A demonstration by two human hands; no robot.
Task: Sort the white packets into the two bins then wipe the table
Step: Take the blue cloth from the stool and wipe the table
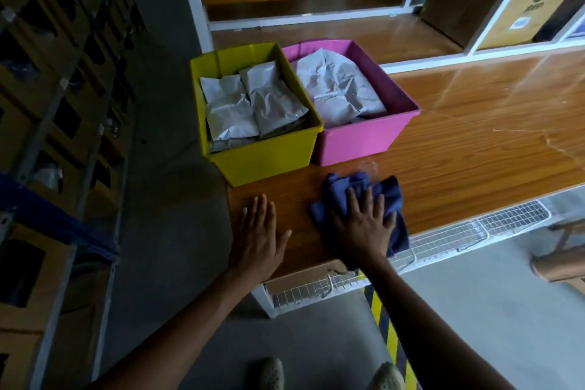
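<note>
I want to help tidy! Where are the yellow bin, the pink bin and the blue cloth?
yellow bin (269, 165): head view, on its front wall.
pink bin (354, 142): head view, on its front wall.
blue cloth (334, 185): head view, on its bunched far-left corner.

The middle of the blue cloth (390, 196) is hidden under the right hand (364, 226) spread flat on it. In the yellow bin (269, 163) and the pink bin (357, 142) only the top white packets (231, 104) show, covering whatever lies beneath, and the pink bin's left wall is hidden behind the yellow one. The table (474, 142) runs off the right edge, the print on the cardboard box (531, 3) at the far right is too small to read, and the racks (47, 104) on the left are too dark to make out.
</note>
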